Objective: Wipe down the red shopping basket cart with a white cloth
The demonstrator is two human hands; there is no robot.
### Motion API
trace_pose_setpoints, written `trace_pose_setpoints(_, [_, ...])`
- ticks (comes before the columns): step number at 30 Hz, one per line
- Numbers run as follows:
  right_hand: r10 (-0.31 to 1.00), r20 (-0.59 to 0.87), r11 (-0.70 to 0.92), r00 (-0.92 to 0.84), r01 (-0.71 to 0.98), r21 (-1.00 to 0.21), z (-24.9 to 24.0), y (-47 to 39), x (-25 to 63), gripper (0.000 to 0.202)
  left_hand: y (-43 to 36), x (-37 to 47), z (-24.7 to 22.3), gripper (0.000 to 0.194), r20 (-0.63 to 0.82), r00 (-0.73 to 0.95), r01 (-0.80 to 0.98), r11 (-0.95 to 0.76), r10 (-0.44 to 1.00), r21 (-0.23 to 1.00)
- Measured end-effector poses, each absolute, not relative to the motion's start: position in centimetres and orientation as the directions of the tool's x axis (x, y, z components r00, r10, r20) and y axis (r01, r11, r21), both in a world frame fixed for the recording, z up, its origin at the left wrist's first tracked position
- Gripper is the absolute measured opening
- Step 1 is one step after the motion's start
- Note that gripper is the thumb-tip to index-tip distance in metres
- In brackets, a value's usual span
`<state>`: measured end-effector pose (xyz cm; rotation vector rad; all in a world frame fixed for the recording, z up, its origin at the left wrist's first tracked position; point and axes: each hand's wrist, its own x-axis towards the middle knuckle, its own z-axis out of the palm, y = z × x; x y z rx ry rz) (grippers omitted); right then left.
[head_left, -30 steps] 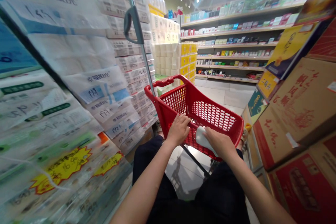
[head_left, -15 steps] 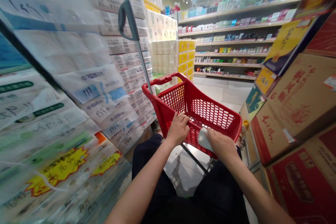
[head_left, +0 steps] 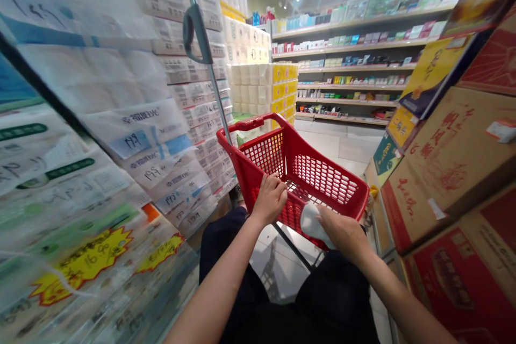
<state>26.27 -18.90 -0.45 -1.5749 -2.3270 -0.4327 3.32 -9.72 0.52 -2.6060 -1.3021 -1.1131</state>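
Observation:
A red plastic shopping cart (head_left: 245, 171) with perforated basket walls stands at an angle in front of me. My left hand (head_left: 271, 196) is closed over the near rim of its basket, fingers curled to the inner side. Further right on that same side, my right hand (head_left: 342, 232) holds a white cloth (head_left: 311, 220) against the outer face near the rim. Part of the cloth is hidden under the palm and fingers. Below the basket, a dark metal frame bar (head_left: 293, 247) runs between my legs.
Stacked packs of tissue paper (head_left: 141, 123) rise close on the left, with a metal pole (head_left: 220, 94) carrying a grey handle (head_left: 197, 35) before them. Cardboard cartons (head_left: 455, 145) crowd the right. Shelves of small boxed goods (head_left: 355, 64) line the back.
My right hand and the white cloth have shifted slightly left and down along the cart's side, and more of the cloth shows. My left hand stays on the rim. The view has turned slightly.

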Motion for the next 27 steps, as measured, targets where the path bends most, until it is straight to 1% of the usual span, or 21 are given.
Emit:
trace_pose_setpoints(2, [0.803, 0.429, 0.461, -0.415, 0.887, -0.006, -0.8, -19.9, 28.4, 0.034, -9.8, 3.2, 0.4, 0.021, 0.602, 0.397, 0.695, -0.656, 0.693, 0.296])
trace_pose_setpoints(4, [0.787, 0.441, 0.527, -0.432, 0.842, -0.116, -1.1, -20.4, 30.6, 0.032, -10.0, 3.1, 0.3, 0.021, 0.599, 0.398, 0.68, -0.661, 0.695, 0.316])
trace_pose_setpoints(6, [0.81, 0.444, 0.51, -0.383, 0.833, -0.212, -1.4, -20.2, 32.8, 0.032, -10.1, 3.0, 0.3, 0.021, 0.596, 0.398, 0.666, -0.667, 0.697, 0.334])
trace_pose_setpoints(8, [0.834, 0.46, 0.451, -0.304, 0.857, -0.25, -1.8, -19.4, 34.8, 0.033, -10.3, 2.9, 0.3, 0.021, 0.591, 0.402, 0.658, -0.669, 0.699, 0.345])
trace_pose_setpoints(11, [0.837, 0.501, 0.373, -0.22, 0.899, -0.228, -2.1, -17.9, 36.8, 0.035, -10.3, 2.8, 0.4, 0.02, 0.579, 0.409, 0.663, -0.666, 0.705, 0.342])
trace_pose_setpoints(13, [0.843, 0.5, 0.343, -0.198, 0.914, -0.217, -1.7, -17.5, 36.7, 0.037, -10.2, 2.8, 0.5, 0.018, 0.576, 0.408, 0.672, -0.66, 0.709, 0.336])
trace_pose_setpoints(17, [0.871, 0.418, 0.364, -0.258, 0.91, -0.197, -0.1, -19.0, 32.7, 0.038, -9.6, 3.0, 0.5, 0.017, 0.586, 0.395, 0.69, -0.65, 0.707, 0.32])
trace_pose_setpoints(19, [0.862, 0.384, 0.413, -0.331, 0.898, -0.154, 0.3, -20.1, 29.9, 0.039, -9.3, 3.1, 0.4, 0.021, 0.592, 0.393, 0.697, -0.648, 0.703, 0.307])
trace_pose_setpoints(22, [0.847, 0.447, 0.357, -0.288, 0.931, -0.077, -0.1, -21.1, 26.7, 0.042, -9.2, 3.1, 0.4, 0.023, 0.605, 0.392, 0.699, -0.652, 0.693, 0.294])
trace_pose_setpoints(24, [0.832, 0.49, 0.326, -0.26, 0.944, -0.053, -0.7, -21.4, 25.9, 0.04, -9.4, 3.1, 0.4, 0.022, 0.607, 0.4, 0.695, -0.659, 0.687, 0.288])
trace_pose_setpoints(27, [0.8, 0.531, 0.348, -0.278, 0.937, -0.034, -1.2, -21.7, 26.0, 0.039, -9.7, 3.0, 0.5, 0.021, 0.593, 0.418, 0.693, -0.664, 0.688, 0.282])
